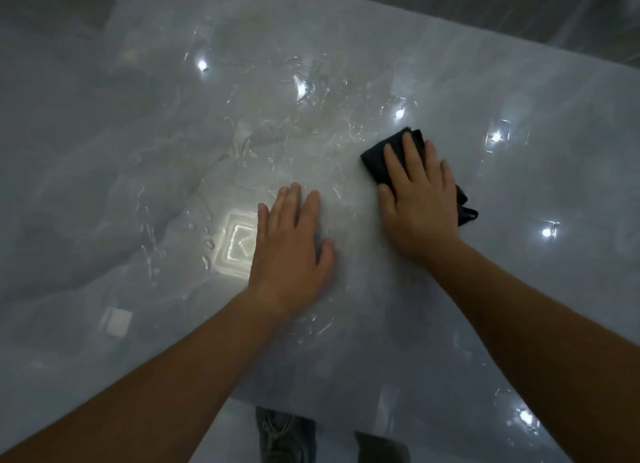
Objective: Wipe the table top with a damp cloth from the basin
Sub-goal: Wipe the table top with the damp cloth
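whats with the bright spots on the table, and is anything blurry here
Head view: dim overall; the glossy table top mirrors small ceiling lights as glare spots, plus a square one beside the left hand. Wet streaks glint at centre. The right hand on the black cloth looks slightly soft, and wide-angle distortion bends the far edge.

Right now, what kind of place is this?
Probably an indoor room lit by ceiling lights: a glossy marbled table top mirrors spot lamps. A dark cloth lies under the right hand; shoes stand below.
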`<state>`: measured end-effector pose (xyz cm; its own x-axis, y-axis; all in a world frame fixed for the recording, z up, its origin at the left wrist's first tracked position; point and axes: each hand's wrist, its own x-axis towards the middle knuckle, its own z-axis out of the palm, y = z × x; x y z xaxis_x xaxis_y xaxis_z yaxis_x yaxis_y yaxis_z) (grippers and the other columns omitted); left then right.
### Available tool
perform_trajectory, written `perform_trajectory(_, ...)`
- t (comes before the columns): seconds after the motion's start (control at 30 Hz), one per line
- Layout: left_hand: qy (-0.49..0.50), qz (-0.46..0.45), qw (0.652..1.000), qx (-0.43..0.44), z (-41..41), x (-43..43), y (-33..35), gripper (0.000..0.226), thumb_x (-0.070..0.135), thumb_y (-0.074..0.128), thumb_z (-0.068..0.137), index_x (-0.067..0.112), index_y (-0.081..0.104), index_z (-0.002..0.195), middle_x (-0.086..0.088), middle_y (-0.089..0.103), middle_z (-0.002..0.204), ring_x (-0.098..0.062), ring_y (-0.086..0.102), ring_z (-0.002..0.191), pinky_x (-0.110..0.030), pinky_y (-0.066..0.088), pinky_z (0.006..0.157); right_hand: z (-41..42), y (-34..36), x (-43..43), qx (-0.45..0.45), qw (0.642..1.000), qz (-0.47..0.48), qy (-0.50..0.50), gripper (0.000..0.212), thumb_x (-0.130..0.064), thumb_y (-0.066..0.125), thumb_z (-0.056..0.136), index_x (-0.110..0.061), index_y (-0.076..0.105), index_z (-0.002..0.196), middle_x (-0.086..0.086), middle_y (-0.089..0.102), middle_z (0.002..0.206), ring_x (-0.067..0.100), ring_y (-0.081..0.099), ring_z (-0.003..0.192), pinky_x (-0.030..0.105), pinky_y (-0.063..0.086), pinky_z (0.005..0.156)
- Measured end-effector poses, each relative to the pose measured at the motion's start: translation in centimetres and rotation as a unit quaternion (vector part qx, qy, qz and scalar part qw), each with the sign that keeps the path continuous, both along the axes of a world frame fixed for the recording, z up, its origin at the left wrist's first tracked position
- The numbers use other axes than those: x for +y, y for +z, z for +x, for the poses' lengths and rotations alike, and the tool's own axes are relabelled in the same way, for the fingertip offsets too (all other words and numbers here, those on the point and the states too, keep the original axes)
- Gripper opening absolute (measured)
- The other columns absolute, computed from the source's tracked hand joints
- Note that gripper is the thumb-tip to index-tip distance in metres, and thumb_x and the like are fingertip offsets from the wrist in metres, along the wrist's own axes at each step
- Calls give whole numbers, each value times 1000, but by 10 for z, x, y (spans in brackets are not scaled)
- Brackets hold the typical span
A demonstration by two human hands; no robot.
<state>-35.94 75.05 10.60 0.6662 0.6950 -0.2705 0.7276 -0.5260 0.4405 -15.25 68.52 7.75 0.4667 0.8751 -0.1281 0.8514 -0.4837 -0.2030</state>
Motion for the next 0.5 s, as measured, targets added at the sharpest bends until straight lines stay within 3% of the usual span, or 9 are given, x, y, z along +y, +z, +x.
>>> perform_trajectory(0.13, -12, 24, 1000, 5, -24, -9, 6, 71, 40, 45, 89, 14, 32, 153, -17, 22, 162, -32, 16, 151, -50, 12, 124, -24, 7, -86, -1, 995, -32, 98, 59, -44, 32, 102, -22, 32, 157, 5, 17, 168, 33, 10, 155, 55, 14, 123)
perform_trajectory(0.23, -22, 22, 998, 54, -46, -23, 6, 66, 44, 38, 91, 20, 33, 153, -13, 15, 165, -33, 6, 153, -52, 7, 124, -21, 11, -107, 7, 998, -49, 28, 60, -46, 28, 102, -24, 29, 158, 3, 15, 168, 31, 8, 156, 54, 11, 124)
perform_trajectory(0.37, -29, 4, 998, 51, -48, -24, 7, 67, 46, 28, 91, 20, 33, 153, -11, 7, 167, -31, -3, 154, -51, 1, 124, -16, 11, -37, 8, 990, -32, -138, 65, -46, 27, 99, -24, 21, 160, 6, 7, 169, 34, 4, 155, 52, 5, 125)
perform_trajectory(0.5, -23, 1, 999, 41, -49, -20, 8, 64, 45, 30, 92, 21, 35, 151, -11, 11, 167, -31, 1, 153, -51, 4, 123, -43, 8, 49, 8, 999, -20, -26, 63, -46, 28, 102, -24, 18, 160, 7, 5, 170, 37, 3, 154, 56, 6, 124)
